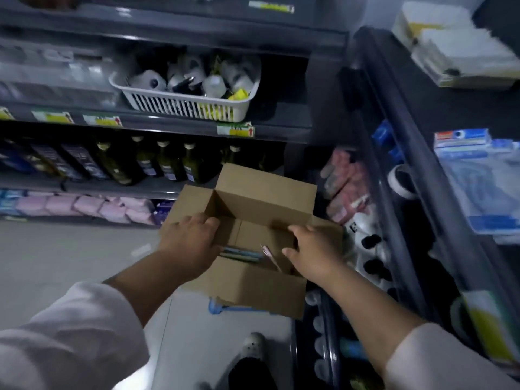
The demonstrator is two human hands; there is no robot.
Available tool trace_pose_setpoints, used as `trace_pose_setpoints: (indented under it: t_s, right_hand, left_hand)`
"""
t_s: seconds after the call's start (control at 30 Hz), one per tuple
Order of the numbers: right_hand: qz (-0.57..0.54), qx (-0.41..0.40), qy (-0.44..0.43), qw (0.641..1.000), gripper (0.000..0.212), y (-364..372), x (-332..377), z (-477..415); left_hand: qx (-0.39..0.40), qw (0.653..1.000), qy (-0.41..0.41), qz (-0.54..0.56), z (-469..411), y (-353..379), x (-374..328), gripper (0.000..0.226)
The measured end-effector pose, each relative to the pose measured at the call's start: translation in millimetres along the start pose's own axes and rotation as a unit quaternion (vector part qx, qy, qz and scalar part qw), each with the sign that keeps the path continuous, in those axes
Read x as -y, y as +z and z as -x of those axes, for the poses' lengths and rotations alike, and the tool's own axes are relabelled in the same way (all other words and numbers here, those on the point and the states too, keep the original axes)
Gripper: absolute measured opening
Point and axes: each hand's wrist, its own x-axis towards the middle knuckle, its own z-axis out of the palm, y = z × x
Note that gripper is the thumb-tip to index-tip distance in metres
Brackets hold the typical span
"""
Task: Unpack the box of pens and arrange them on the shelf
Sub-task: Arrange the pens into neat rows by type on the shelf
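A brown cardboard box (253, 285) stands open in the aisle, its four flaps spread outward. Inside, near the front wall, lie several pens (242, 254), blue ones flat and a pinkish one (268, 253) leaning up. My left hand (188, 240) grips the left side of the box, fingers curled over the edge of the left flap. My right hand (311, 251) grips the right side, fingers hooked over the rim and thumb pointing inward. The dark shelf unit (416, 175) rises just right of the box.
A white slotted basket (185, 105) of small items sits on the shelf ahead, above dark bottles (166, 164) and pink packs (84, 205). Packaged goods fill the right shelves. A blue item (216, 306) lies under the box, and my shoe (253, 347) is behind it on the pale floor.
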Motion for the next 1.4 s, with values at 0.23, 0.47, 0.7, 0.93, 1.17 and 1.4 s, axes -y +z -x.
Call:
trace_pose_setpoints:
  t_s: [0.23, 0.47, 0.7, 0.93, 1.17, 1.4]
  right_hand:
    - [-0.076, 0.066, 0.078, 0.992, 0.058, 64.3, -25.6, -91.9]
    - [-0.059, 0.114, 0.102, 0.987, 0.061, 130.7, -51.9, -153.6]
    - [-0.043, 0.11, 0.152, 0.981, 0.057, 173.1, -72.8, -193.1]
    - [-0.042, 0.1, 0.216, 0.97, 0.068, 197.7, -86.0, -211.7]
    - [-0.105, 0.038, 0.247, 0.962, 0.077, 204.1, -89.0, -219.5]
    - [-0.152, 0.007, 0.306, 0.94, 0.087, 210.4, -86.3, -230.9]
  left_hand:
    - [0.08, 0.996, 0.038, -0.006, -98.5, 67.4, 14.9, 0.043]
    - [0.182, 0.978, 0.095, -0.027, -182.6, 155.1, 24.2, 0.064]
    - [0.272, 0.946, 0.161, -0.067, -228.0, 222.6, 14.3, 0.071]
    - [0.237, 0.9, 0.257, -0.261, -255.5, 251.2, -10.2, 0.093]
    - [0.218, 0.917, 0.267, -0.2, -264.1, 256.4, -9.6, 0.077]
    - [0.199, 0.93, 0.247, -0.183, -268.4, 267.6, -3.9, 0.079]
